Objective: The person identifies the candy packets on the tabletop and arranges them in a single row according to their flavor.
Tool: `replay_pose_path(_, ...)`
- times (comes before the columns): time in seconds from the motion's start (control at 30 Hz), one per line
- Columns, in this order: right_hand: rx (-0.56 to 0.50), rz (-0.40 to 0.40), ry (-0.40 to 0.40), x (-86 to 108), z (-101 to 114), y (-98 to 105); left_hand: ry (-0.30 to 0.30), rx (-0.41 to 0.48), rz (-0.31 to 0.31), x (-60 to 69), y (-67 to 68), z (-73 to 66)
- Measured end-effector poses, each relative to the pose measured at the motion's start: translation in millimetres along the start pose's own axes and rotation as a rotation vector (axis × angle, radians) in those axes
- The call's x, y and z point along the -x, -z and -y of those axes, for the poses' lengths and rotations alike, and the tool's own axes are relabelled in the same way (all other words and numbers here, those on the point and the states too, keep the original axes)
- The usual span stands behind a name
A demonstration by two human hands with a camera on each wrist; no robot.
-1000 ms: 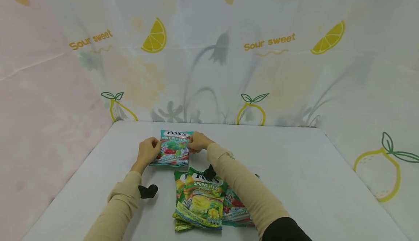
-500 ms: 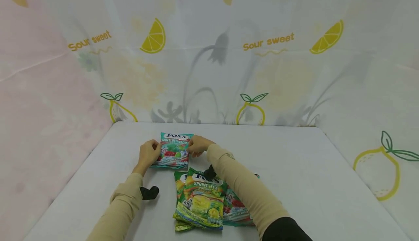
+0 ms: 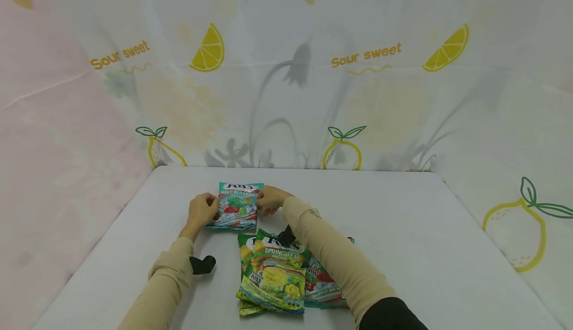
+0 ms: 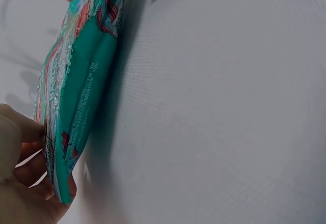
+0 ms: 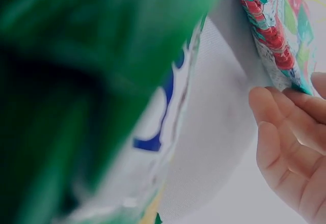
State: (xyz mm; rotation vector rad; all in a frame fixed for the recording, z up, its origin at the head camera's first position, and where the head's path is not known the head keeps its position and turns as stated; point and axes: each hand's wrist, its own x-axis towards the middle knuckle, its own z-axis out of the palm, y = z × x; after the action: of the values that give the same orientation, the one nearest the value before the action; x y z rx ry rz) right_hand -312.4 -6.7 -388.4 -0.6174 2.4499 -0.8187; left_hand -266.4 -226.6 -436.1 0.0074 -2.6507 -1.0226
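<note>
Teal-and-red rectangular plastic candy bag (image 3: 237, 206), far left-of-centre at the white table (image 3: 403, 235), is pinched at 2 sides by left hand (image 3: 201, 210) and right hand (image 3: 272, 198); positioning seems underway, next calling for even release.

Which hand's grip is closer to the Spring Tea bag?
Right. The right grip is just beyond the Spring Tea bag; the left grip is farther away, beyond and to its left.

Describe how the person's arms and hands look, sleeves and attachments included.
The left hand and right hand wear no gloves. The left sleeve and right sleeve are beige and creased; the right has a small dark marking. Black pieces jut out near both wrists. A black covering shows farther up the right arm.
</note>
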Motion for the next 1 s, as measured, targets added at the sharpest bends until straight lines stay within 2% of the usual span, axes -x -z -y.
replay_pose_path(0.23,-0.011,0.015,-0.019,-2.2,-2.7,-0.5,0.003,0.008,0.011,3.8,-0.8,1.8)
replay_pose_path(0.47,-0.001,0.038,0.002,0.5,-2.0,-1.8,0.012,0.015,0.029,9.7,0.6,0.1)
replay_pose_path(0.77,0.001,0.046,-0.007,2.8,-0.7,-3.5,0.107,0.051,0.002,9.8,-0.5,2.3)
replay_pose_path(1.0,0.004,0.062,0.001,3.4,-1.8,-1.9,0.111,0.034,0.033,10.0,0.2,3.0)
